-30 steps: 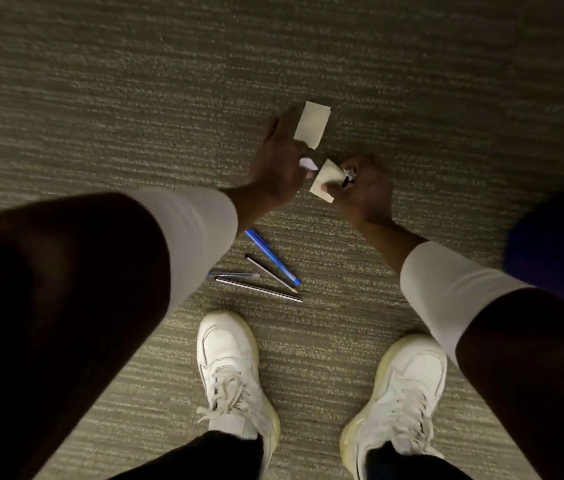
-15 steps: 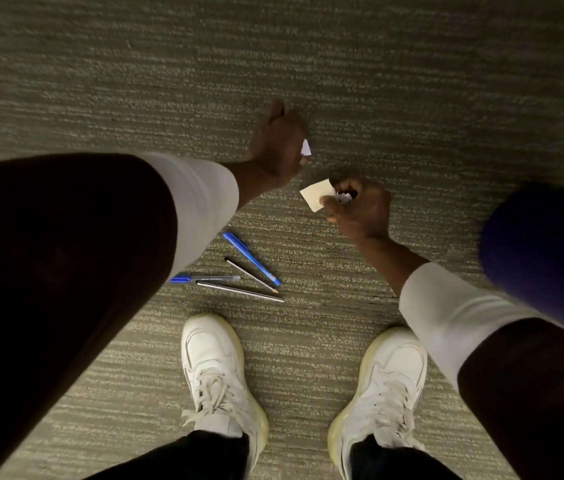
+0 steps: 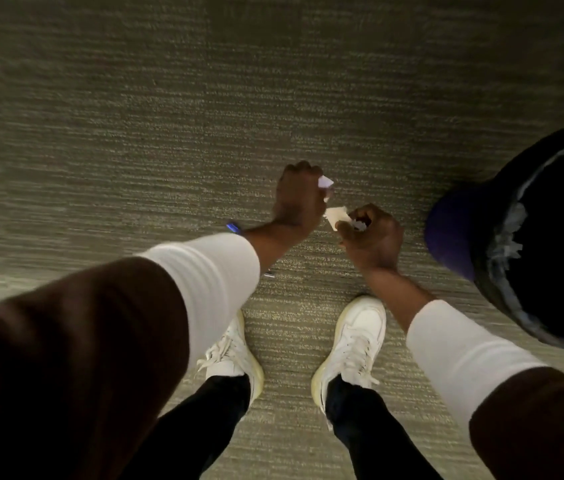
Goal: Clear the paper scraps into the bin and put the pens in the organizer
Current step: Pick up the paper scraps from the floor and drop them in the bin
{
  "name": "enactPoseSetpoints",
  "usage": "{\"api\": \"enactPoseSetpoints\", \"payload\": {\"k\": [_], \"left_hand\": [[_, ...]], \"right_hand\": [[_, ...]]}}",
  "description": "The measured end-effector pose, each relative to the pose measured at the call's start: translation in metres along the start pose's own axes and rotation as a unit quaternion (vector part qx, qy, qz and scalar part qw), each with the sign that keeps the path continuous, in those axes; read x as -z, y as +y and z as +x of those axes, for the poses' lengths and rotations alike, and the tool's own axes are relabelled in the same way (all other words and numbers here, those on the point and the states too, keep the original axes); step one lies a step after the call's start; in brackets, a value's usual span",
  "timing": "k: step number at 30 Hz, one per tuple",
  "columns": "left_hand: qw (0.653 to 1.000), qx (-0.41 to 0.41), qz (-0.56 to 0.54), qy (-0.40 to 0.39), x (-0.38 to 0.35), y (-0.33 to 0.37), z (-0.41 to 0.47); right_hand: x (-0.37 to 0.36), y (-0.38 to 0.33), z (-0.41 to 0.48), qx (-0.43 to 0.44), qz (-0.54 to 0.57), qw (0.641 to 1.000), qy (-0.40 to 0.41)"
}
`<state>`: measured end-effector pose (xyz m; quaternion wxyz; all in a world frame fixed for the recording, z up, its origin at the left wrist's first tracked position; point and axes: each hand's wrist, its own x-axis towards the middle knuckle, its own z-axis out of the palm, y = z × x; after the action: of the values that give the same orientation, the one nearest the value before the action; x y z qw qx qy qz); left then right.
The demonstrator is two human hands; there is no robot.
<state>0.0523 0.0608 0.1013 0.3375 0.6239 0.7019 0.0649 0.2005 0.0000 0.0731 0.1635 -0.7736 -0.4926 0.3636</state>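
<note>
So both fists are clenched mid-frame: left hand (image 3: 297, 195) grips a small white scrap (image 3: 325, 182), right hand (image 3: 370, 237) pinches a cream paper scrap (image 3: 336, 216) pointing upper left. Bin (image 3: 453, 233) sits right edge. Blue pen (image 3: 233, 227) peeks past the left wrist, running diagonally on the carpet (image 3: 169, 116).

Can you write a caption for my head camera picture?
Both hands clutch paper scraps beside the bin.
</note>
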Motion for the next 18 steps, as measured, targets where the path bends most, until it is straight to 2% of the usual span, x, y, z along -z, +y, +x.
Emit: {"api": "enactPoseSetpoints", "payload": {"k": [6, 8, 11, 14, 18], "left_hand": [[0.995, 0.032, -0.089, 0.035, 0.028, 0.086, -0.06], [0.995, 0.023, -0.089, 0.031, 0.031, 0.109, -0.074], [0.993, 0.013, -0.111, 0.036, 0.033, 0.144, -0.093], [0.993, -0.016, -0.115, 0.032, 0.029, 0.181, -0.105], [0.993, -0.043, -0.108, 0.007, 0.017, 0.228, -0.11]], "right_hand": [[0.083, -0.026, -0.056, -0.026, -0.01, 0.998, 0.065], [0.113, -0.028, -0.072, -0.029, -0.006, 0.997, 0.075], [0.155, -0.025, -0.09, -0.065, 0.062, 0.994, 0.067], [0.194, -0.011, -0.1, -0.06, 0.074, 0.989, 0.112], [0.24, 0.012, -0.094, -0.098, 0.076, 0.976, 0.177]]}}
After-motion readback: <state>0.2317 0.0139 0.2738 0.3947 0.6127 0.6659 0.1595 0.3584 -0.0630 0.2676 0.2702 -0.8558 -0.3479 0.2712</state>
